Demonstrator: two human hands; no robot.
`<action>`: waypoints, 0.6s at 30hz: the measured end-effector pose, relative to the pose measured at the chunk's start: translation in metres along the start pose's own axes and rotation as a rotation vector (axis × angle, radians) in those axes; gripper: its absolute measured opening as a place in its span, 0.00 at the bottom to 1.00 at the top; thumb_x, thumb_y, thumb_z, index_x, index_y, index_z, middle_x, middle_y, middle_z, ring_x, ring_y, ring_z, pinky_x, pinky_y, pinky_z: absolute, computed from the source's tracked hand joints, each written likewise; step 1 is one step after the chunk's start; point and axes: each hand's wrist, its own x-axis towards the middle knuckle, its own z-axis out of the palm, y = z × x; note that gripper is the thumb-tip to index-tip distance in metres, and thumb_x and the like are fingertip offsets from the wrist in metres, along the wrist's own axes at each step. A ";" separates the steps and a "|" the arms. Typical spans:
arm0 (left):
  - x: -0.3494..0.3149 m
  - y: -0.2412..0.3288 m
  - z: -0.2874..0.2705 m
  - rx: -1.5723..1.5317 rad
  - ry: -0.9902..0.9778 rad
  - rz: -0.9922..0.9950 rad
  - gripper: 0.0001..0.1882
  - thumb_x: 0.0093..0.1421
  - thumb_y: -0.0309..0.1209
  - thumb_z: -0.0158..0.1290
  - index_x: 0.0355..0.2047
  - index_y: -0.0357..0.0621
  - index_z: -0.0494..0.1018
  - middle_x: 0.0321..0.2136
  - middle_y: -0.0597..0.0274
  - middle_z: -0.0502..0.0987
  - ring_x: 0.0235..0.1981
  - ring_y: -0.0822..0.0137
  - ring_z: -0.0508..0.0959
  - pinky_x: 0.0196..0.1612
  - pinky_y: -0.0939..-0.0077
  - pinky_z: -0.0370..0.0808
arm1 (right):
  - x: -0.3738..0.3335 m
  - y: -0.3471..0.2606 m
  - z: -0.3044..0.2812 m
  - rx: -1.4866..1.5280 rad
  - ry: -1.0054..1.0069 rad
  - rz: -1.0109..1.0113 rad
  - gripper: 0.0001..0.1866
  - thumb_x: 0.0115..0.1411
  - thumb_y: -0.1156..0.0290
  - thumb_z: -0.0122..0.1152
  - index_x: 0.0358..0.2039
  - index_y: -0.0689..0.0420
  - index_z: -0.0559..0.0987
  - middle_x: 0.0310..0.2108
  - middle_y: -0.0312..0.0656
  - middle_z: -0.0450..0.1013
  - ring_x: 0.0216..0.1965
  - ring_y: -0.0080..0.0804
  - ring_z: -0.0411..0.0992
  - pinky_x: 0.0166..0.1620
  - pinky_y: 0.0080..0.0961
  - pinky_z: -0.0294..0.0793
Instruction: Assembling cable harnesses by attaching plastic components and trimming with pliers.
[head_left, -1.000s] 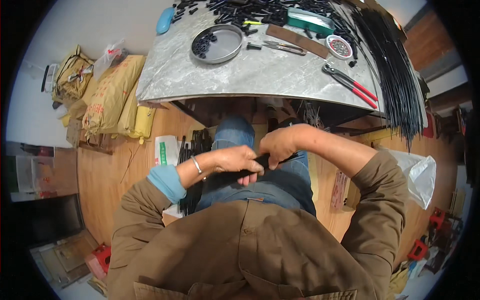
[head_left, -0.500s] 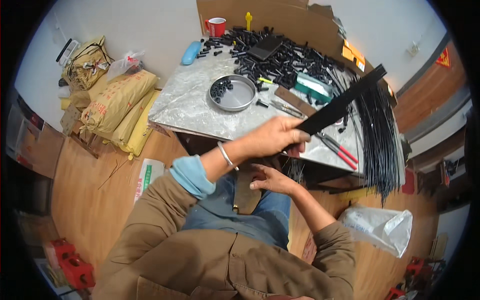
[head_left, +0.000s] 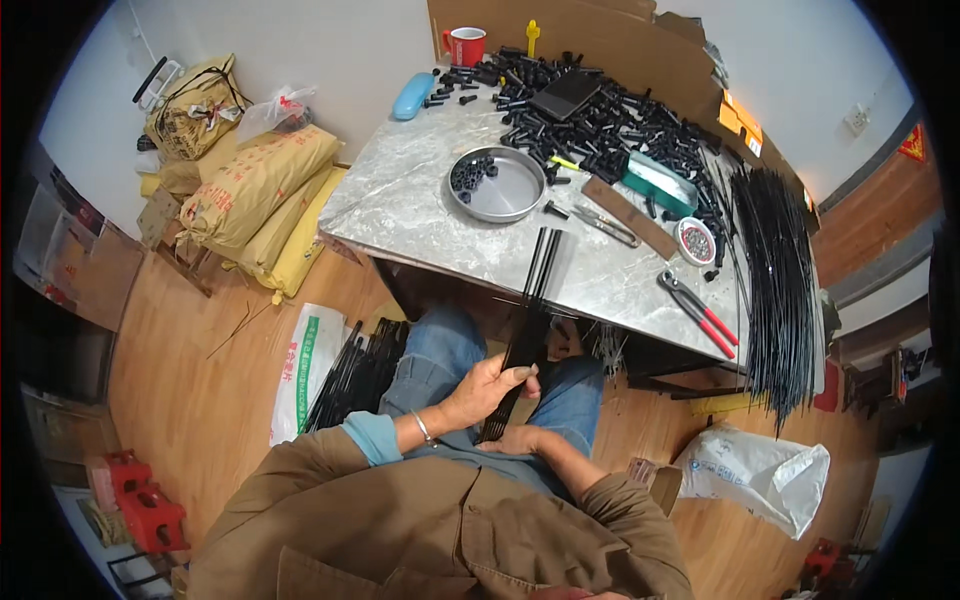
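Note:
In front of my lap, my left hand [head_left: 485, 393] is closed round the middle of a bundle of thin black rods [head_left: 530, 335]. The rods slant upward toward the table's near edge, and a few of them spread apart at the top. Low against the bundle's bottom end lies my right hand [head_left: 515, 438], its fingers stretched out and touching the rod ends. Part of that hand is hidden behind the bundle. More black rods [head_left: 362, 375] lean beside my left leg.
The grey table [head_left: 400, 190] bears heaped black bolt-like parts [head_left: 560, 125], a round metal dish [head_left: 497, 212] with small black pieces, red-handled pliers [head_left: 698, 313], tweezers [head_left: 605, 226] and a small white bowl [head_left: 696, 242]. Long black rods [head_left: 775, 300] overhang its right edge. Stacked sacks [head_left: 255, 195] stand left.
My left hand has brought the black rod bundle down from over the table to my lap and turned it more upright. My right hand has moved down to its lower end. The view has shifted slightly.

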 end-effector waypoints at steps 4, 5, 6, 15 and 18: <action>0.028 0.060 0.019 -0.057 -0.106 0.096 0.13 0.65 0.34 0.47 0.43 0.35 0.70 0.29 0.62 0.75 0.32 0.70 0.78 0.38 0.77 0.75 | -0.042 -0.070 -0.035 0.023 -0.125 0.036 0.31 0.58 0.45 0.55 0.47 0.62 0.74 0.45 0.49 0.74 0.47 0.43 0.70 0.51 0.35 0.67; 0.039 0.059 0.022 -0.107 -0.155 0.033 0.14 0.65 0.35 0.48 0.42 0.36 0.70 0.28 0.63 0.74 0.29 0.72 0.76 0.35 0.78 0.75 | -0.033 -0.052 -0.028 0.065 -0.151 0.081 0.31 0.57 0.45 0.56 0.48 0.60 0.75 0.46 0.49 0.74 0.48 0.41 0.70 0.52 0.35 0.67; 0.040 0.058 0.032 -0.031 -0.111 0.026 0.14 0.65 0.36 0.48 0.39 0.36 0.71 0.25 0.66 0.72 0.25 0.75 0.74 0.30 0.79 0.74 | -0.028 -0.029 -0.021 0.090 -0.096 0.011 0.30 0.55 0.47 0.59 0.49 0.60 0.75 0.45 0.47 0.75 0.48 0.39 0.71 0.51 0.33 0.68; 0.023 0.035 0.066 0.004 -0.252 0.082 0.34 0.60 0.63 0.38 0.41 0.40 0.67 0.26 0.68 0.66 0.27 0.77 0.68 0.33 0.81 0.70 | -0.212 -0.125 -0.189 0.653 0.746 -0.728 0.31 0.65 0.52 0.47 0.56 0.67 0.65 0.51 0.56 0.69 0.55 0.45 0.68 0.57 0.39 0.66; 0.029 0.037 0.072 -0.136 -0.273 -0.006 0.36 0.60 0.65 0.32 0.38 0.40 0.66 0.24 0.70 0.65 0.24 0.78 0.66 0.28 0.83 0.68 | -0.215 -0.173 -0.186 0.576 0.694 -0.852 0.32 0.65 0.51 0.46 0.56 0.68 0.65 0.51 0.59 0.68 0.55 0.48 0.67 0.57 0.42 0.65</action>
